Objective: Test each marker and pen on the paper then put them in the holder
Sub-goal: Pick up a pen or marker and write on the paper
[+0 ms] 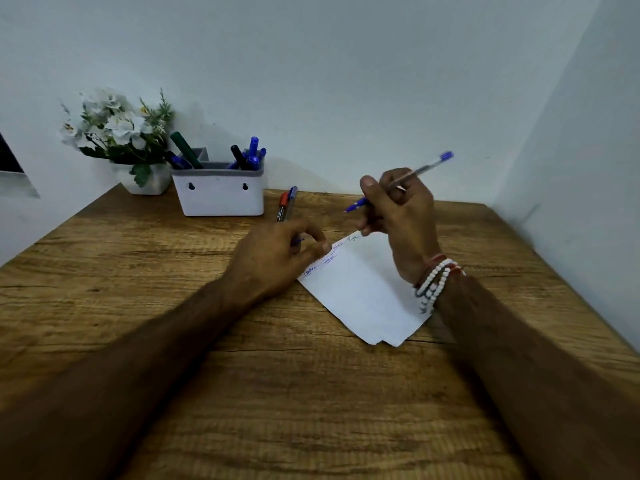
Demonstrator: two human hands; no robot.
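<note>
Head view: right hand (398,216) closed on blue pen (415,173), tip raised over paper's (367,292) far corner, left hand (277,254) pinching something small and blue, unidentifiable; lower tip onto bare paper, steady sheet, then holder (220,199) beyond.

**Desk corner, plain walls**

Wooden desk (145,306), strong brown grain, set into a corner. Pale blue-grey walls (346,81) at 12 and 3 o'clock. Potted white flowers (117,133) at 10 o'clock against the wall. Light dim, even.
</note>
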